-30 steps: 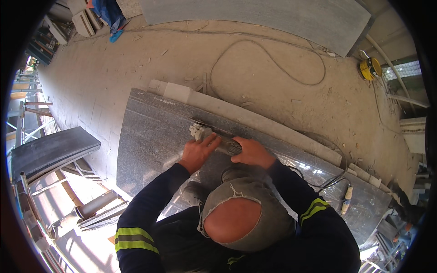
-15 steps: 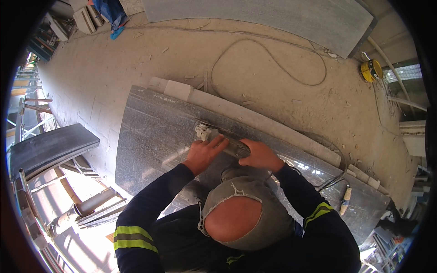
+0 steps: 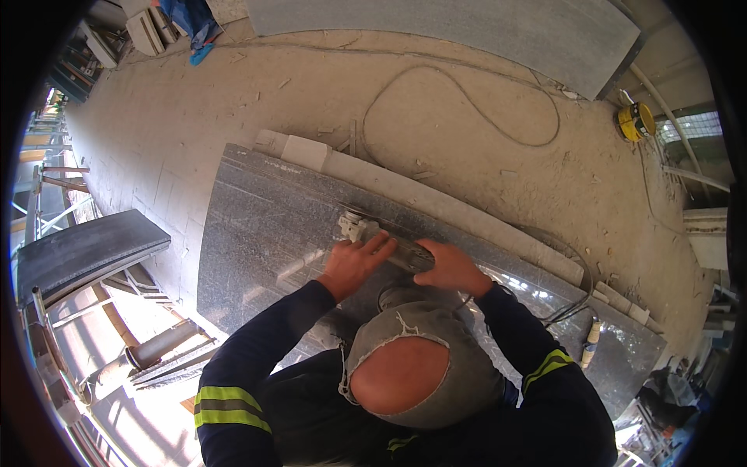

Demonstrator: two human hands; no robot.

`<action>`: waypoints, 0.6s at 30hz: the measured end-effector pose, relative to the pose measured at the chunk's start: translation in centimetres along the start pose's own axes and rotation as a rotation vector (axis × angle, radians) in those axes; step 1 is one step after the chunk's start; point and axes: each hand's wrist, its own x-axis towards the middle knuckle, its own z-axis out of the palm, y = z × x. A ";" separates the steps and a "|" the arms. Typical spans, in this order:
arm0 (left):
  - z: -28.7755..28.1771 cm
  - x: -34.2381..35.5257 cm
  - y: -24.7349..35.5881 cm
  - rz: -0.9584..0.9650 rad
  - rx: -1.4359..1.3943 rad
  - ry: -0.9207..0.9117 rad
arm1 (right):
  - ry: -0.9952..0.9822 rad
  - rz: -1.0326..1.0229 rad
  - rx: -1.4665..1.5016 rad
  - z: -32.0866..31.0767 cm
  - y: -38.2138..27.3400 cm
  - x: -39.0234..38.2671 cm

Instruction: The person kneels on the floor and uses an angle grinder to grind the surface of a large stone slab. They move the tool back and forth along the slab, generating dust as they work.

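My left hand rests its fingers on the pale head of an angle grinder, which lies on a speckled dark grey stone slab. My right hand grips the grinder's darker body, its cable trailing rightward over the slab. The grinder sits near the slab's far edge, beside a long pale stone strip. A taped cylindrical object lies at the slab's right. My bent knee, showing through torn grey cloth, is below my hands.
Dark slabs rest on metal frames at left. A large grey slab lies beyond a floor cable. A yellow bucket, leaning boards and a blue sheet line the edges. A person is partly visible at lower right.
Both hands and the grinder have moved to the right along the slab. The partly visible person at the right has shifted lower in the picture.
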 end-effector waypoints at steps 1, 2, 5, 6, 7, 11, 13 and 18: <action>0.0 0.0 0.1 0.000 -0.004 0.000 | 0.001 0.001 -0.004 0.0 0.1 -0.1; 0.0 0.1 0.2 -0.004 -0.009 -0.008 | -0.007 0.028 -0.021 -0.1 0.2 -0.2; 0.2 0.1 0.4 -0.012 -0.025 -0.015 | -0.022 0.034 -0.026 -0.3 0.1 -0.4; 0.2 0.1 0.4 -0.011 -0.023 -0.004 | -0.016 0.029 -0.034 -0.3 0.0 -0.4; 0.3 0.0 0.4 -0.012 -0.023 -0.001 | -0.011 0.024 -0.041 -0.3 -0.1 -0.4; 0.8 -0.2 -0.3 -0.022 -0.018 0.022 | -0.016 0.028 -0.040 -0.2 -0.7 0.1; 1.0 -0.5 -0.9 -0.021 0.005 0.044 | -0.022 0.014 -0.023 0.0 -1.0 0.6; 1.4 -1.0 -2.2 -0.021 0.017 0.045 | -0.019 0.008 -0.016 0.9 -1.5 2.2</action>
